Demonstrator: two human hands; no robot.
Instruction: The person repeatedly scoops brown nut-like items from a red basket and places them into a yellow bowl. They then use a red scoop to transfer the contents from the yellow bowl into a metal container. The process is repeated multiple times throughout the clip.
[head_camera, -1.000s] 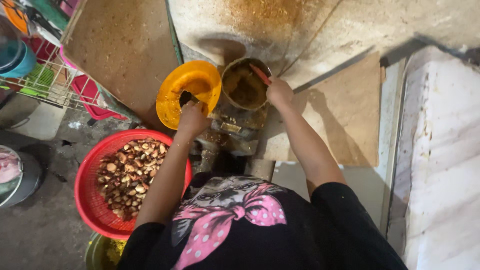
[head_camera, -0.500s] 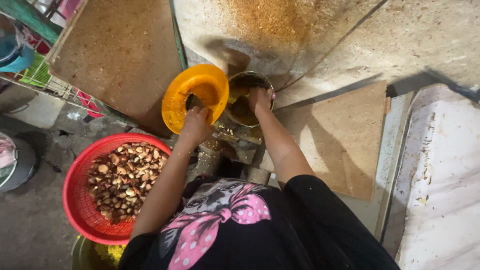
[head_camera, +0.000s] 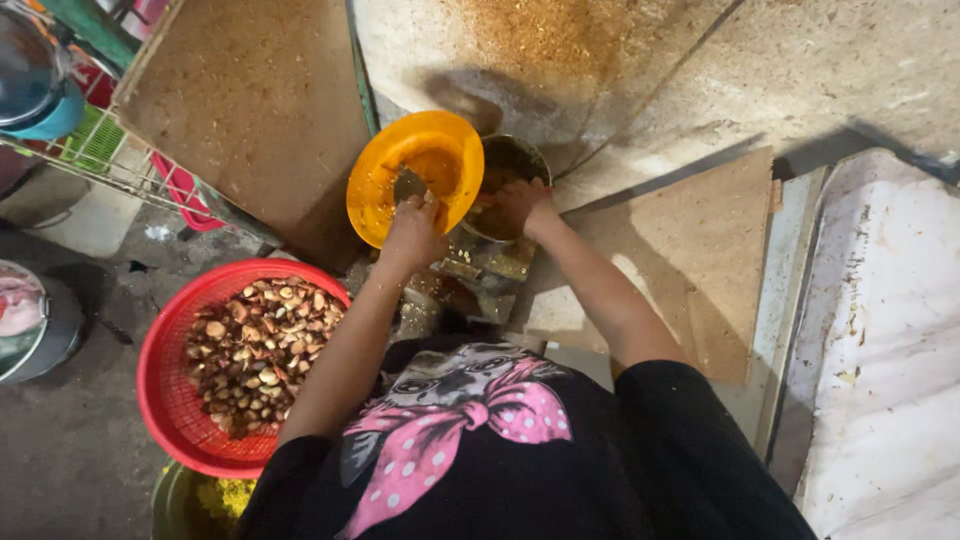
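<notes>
At centre frame: a person in a black top with a pink bow print leans over a small work spot.
Left hand: the left hand is curled around the lower rim of the orange bowl, grasping it; what else its fingers hold cannot be told.
Orange bowl: it sits tilted, at about 12 o'clock from the left hand, touching it, and just beside the metal pot at its 3 o'clock.
Right hand: the right hand lies over the near rim of the metal pot, fingers bent down into it; whether it is clenched on anything cannot be told.
Metal pot: round and dark inside, it lies under and at 12 o'clock from the right hand, touching it.
Red basket: the red basket full of brown and pale nut-like pieces stands at about 7 o'clock from the left hand, well apart.
Boards: a brown board lies at 10 o'clock from the bowl; another board lies at 4 o'clock from the pot.
Floor: a grey metal pot stands at the left edge.
</notes>
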